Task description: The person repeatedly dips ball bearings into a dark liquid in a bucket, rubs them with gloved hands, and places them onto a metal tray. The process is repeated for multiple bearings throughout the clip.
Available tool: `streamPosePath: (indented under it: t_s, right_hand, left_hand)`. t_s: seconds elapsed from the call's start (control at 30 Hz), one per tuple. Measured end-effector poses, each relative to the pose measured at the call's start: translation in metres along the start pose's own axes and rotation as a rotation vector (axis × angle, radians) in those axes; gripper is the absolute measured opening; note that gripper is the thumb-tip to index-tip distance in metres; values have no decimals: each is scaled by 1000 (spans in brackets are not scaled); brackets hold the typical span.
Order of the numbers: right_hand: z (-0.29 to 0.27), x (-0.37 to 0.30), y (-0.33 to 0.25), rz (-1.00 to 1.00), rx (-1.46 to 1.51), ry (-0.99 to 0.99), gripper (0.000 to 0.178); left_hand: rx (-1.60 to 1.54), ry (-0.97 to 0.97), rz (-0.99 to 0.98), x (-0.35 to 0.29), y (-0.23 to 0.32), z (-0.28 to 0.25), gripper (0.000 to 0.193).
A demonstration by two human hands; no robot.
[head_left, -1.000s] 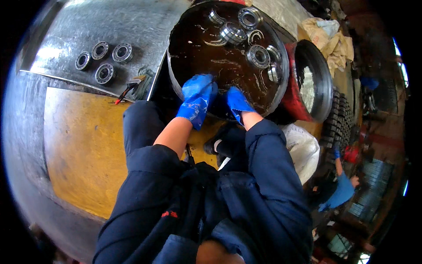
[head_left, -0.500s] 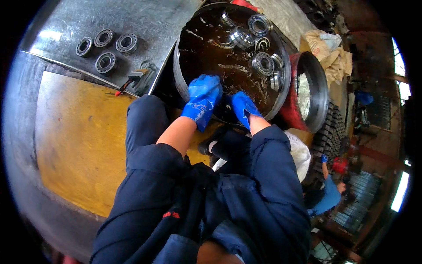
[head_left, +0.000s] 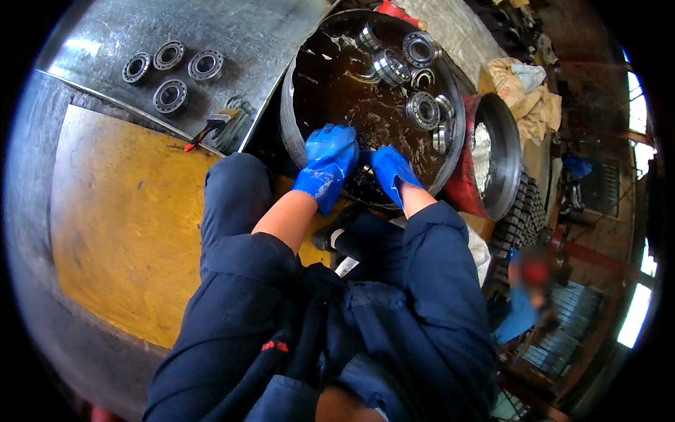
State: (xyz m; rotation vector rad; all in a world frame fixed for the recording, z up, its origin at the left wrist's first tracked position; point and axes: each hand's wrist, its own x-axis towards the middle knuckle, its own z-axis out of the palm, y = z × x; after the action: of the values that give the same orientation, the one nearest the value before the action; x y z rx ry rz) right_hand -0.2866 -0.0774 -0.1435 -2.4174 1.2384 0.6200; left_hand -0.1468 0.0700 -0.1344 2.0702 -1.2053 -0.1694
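Four bearings (head_left: 171, 72) lay in a loose cluster on the grey metal sheet (head_left: 232, 35) at the far left, apart from one another. Just right of them, at the sheet's lower edge, a red-handled brush (head_left: 211, 129) rested, tilted. Below it spread a yellow floor panel (head_left: 119, 225). Further right stood a round basin (head_left: 292, 105) of dark liquid, and both blue-gloved hands hung over its near rim. The left hand (head_left: 327, 163) was bent down with fingers together, its fingertips at the liquid's surface; the right hand (head_left: 392, 172) sat just beside it, fingers curled toward the left one (whether they pinched anything between them could not be told, since the gap was dark). More bearings (head_left: 408, 77) sat wet in the far half of the basin, well apart from the hands. Right of the basin, touching its wall, a red drum (head_left: 492, 158) lay on its side.
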Motion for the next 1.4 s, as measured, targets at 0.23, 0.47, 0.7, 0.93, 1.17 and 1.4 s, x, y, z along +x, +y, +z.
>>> streamPosePath:
  t_s: [0.23, 0.47, 0.7, 0.93, 1.17, 1.4]
  right_hand:
    - [1, 39, -26, -90, -753, -517, 43]
    - [-31, -27, -24, 18, 187, -204, 45]
    - [12, 43, -14, -97, -594, -452, 47]
    - [-41, -49, -60, -130, -226, -277, 42]
    - [9, 10, -18, 27, -381, -342, 45]
    - [1, 1, -13, 36, -155, -219, 41]
  left_hand:
    - [9, -128, -38, 7, 14, 12, 15]
    - [14, -107, -38, 0, 1, -10, 17]
    - [5, -122, -24, 6, 17, 0, 19]
    - [60, -163, -94, 0, 0, -11, 24]
    - [40, -218, -137, 10, 22, -1, 27]
    - [28, -138, -30, 4, 8, -2, 24]
